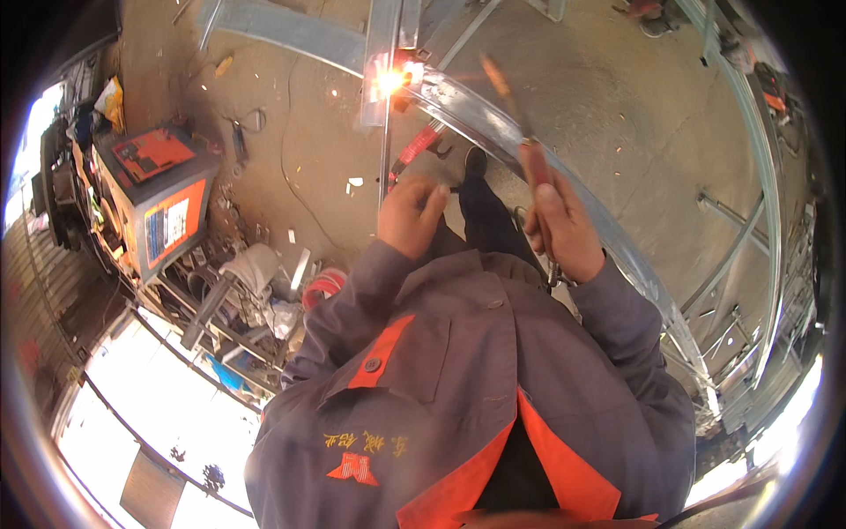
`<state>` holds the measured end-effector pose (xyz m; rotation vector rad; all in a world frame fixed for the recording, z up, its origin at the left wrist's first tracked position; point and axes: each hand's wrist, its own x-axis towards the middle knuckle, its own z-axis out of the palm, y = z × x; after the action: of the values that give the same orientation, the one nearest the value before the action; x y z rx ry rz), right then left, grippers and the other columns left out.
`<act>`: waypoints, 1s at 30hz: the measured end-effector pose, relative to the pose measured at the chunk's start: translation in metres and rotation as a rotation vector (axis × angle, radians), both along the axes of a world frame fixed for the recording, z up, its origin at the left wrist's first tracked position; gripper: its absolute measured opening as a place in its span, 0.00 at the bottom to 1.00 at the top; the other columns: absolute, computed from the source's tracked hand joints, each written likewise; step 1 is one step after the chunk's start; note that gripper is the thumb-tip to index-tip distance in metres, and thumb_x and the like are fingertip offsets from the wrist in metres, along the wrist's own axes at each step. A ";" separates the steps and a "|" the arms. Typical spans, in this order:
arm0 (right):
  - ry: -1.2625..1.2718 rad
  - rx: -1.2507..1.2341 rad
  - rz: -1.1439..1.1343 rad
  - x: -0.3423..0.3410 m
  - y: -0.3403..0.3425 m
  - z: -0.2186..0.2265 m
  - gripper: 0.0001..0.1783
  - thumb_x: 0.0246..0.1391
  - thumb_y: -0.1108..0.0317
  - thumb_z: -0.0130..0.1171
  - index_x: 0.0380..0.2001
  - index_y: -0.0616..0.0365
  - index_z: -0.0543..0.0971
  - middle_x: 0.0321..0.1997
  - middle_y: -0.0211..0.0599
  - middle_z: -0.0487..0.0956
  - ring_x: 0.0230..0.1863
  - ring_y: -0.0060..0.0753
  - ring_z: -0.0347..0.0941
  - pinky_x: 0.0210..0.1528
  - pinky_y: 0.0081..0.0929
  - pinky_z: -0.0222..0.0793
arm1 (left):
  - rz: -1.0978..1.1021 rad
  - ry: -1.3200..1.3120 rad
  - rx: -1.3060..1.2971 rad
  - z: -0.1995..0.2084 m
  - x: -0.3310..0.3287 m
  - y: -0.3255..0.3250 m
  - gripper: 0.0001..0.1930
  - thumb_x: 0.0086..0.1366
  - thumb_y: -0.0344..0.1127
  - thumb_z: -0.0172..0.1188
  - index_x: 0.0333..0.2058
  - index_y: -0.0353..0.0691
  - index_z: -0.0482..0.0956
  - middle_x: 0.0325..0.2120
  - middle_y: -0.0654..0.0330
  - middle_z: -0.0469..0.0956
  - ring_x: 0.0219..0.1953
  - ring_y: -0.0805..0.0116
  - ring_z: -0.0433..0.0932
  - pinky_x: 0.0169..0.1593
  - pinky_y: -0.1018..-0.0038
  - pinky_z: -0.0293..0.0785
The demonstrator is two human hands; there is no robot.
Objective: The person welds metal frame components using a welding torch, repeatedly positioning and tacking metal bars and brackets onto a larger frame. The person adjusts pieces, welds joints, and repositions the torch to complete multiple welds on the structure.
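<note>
Head view, and writing is showing straight away: yellow stitched characters (366,443) are running across the left chest of the grey jacket (476,326), with a red emblem (353,469) sitting beside them. Off to the left, a grey-and-orange box (132,212) is carrying a printed label (172,227) in white and blue, its small print blurring out of reach.

Now the fingers! Over on the right, the right hand (564,225) is closing firmly around a red-handled tool (534,163); the handle is sitting inside the curled fingers, while the narrow brownish shaft is sticking out beyond them, leaning up and to the left. That tip is hanging well apart from the brilliant glow (390,82), which is blazing where pieces of the silvery metal frame (480,115) are meeting.

Across to the left hand (411,212): its fingers are curling inward, thumb lying close against them, and whether they are pinching anything, I cannot tell. Just beyond the knuckles, a red clamp-like tool (414,148) is showing, and below the frame a dark-trousered leg (483,207) is standing between the two hands.
</note>
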<state>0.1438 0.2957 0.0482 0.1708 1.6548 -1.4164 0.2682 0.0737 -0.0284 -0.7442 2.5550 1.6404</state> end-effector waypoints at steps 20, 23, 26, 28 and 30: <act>0.891 0.505 -1.761 0.324 0.363 0.139 0.27 0.74 0.42 0.44 0.41 0.57 0.75 0.27 0.37 0.78 0.22 0.29 0.72 0.22 0.29 0.69 | -0.895 -0.097 0.131 -0.038 0.117 0.138 0.15 0.70 0.38 0.62 0.50 0.34 0.82 0.47 0.49 0.85 0.52 0.55 0.83 0.56 0.65 0.76; 1.090 0.551 -1.820 0.347 0.399 0.175 0.23 0.74 0.46 0.42 0.42 0.56 0.73 0.29 0.40 0.76 0.25 0.33 0.72 0.27 0.31 0.71 | -0.917 0.002 0.136 -0.030 0.104 0.169 0.18 0.70 0.40 0.63 0.52 0.35 0.81 0.49 0.49 0.84 0.54 0.52 0.82 0.58 0.62 0.75; 1.284 0.762 -1.793 0.352 0.429 0.197 0.21 0.74 0.49 0.40 0.40 0.56 0.72 0.27 0.41 0.76 0.22 0.32 0.70 0.26 0.30 0.70 | -1.008 0.126 0.009 -0.027 0.082 0.201 0.19 0.70 0.42 0.63 0.54 0.37 0.81 0.50 0.48 0.83 0.55 0.49 0.81 0.60 0.60 0.74; 1.316 0.869 -1.780 0.351 0.456 0.206 0.21 0.73 0.50 0.42 0.41 0.57 0.72 0.27 0.40 0.76 0.21 0.32 0.70 0.25 0.30 0.69 | -1.045 0.138 -0.050 -0.027 0.066 0.221 0.20 0.69 0.43 0.64 0.54 0.37 0.81 0.51 0.47 0.83 0.55 0.47 0.80 0.60 0.59 0.74; 1.319 0.909 -1.755 0.345 0.491 0.206 0.21 0.73 0.49 0.43 0.46 0.58 0.72 0.28 0.40 0.77 0.22 0.31 0.71 0.25 0.29 0.69 | -1.059 0.180 -0.108 -0.030 0.051 0.242 0.20 0.68 0.43 0.64 0.54 0.38 0.81 0.51 0.47 0.82 0.55 0.46 0.80 0.60 0.58 0.74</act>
<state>0.4885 0.7871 0.2543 1.9376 3.5340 -1.7937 0.3196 0.3159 -0.0580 0.7097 2.3865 1.1935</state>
